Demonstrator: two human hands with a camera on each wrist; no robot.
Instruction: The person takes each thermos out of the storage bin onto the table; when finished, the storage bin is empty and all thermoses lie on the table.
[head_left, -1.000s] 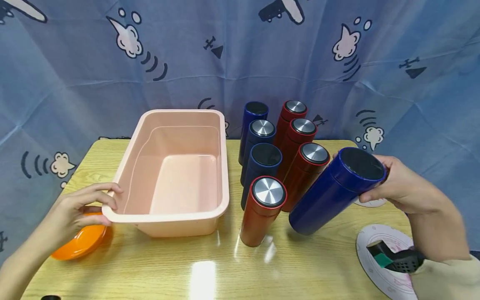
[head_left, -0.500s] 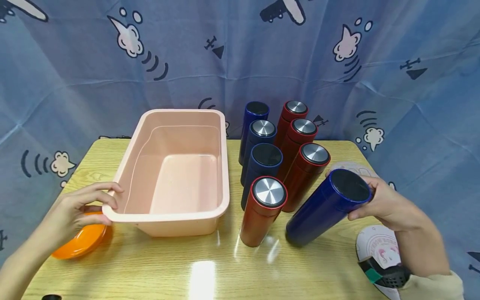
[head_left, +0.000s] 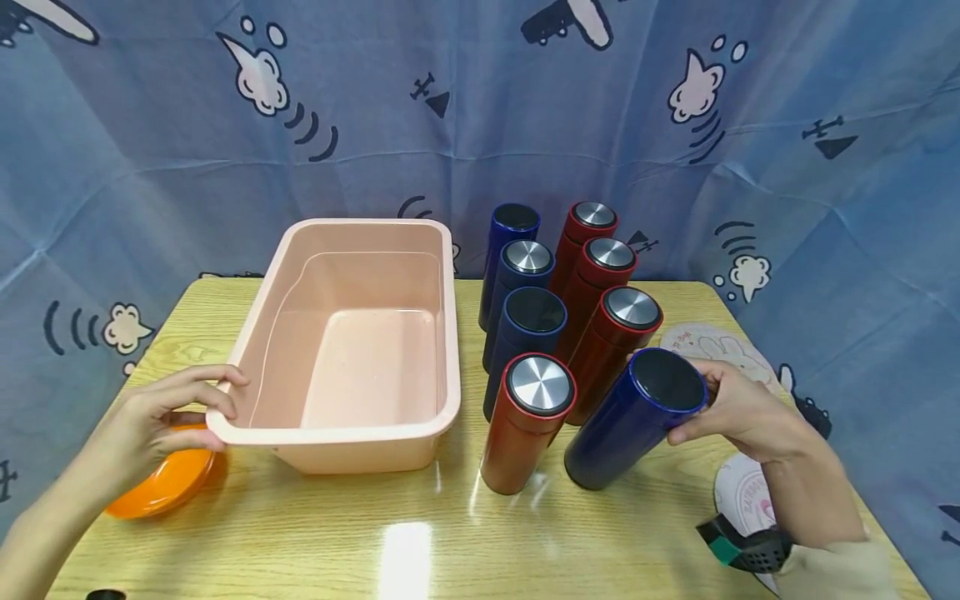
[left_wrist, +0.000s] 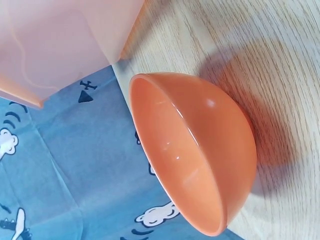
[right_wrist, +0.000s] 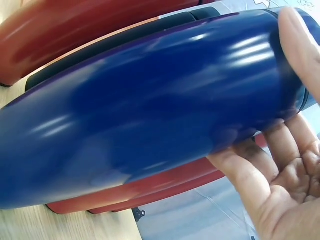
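My left hand (head_left: 153, 417) curls its fingers over the near-left corner of the pink tub (head_left: 450, 333), covering part of the orange bowl (head_left: 161, 483). My right hand (head_left: 738, 408) pinches the blue flask (head_left: 630, 433) near its top; its foot rests on the table (head_left: 315, 533) beside the red flask (head_left: 528, 421), leaning up and right, its far side hidden.

Right hand (head_left: 738, 408) grips a tilted blue bottle (head_left: 633, 418); left hand (head_left: 161, 412) holds the pink tub (head_left: 337, 450).
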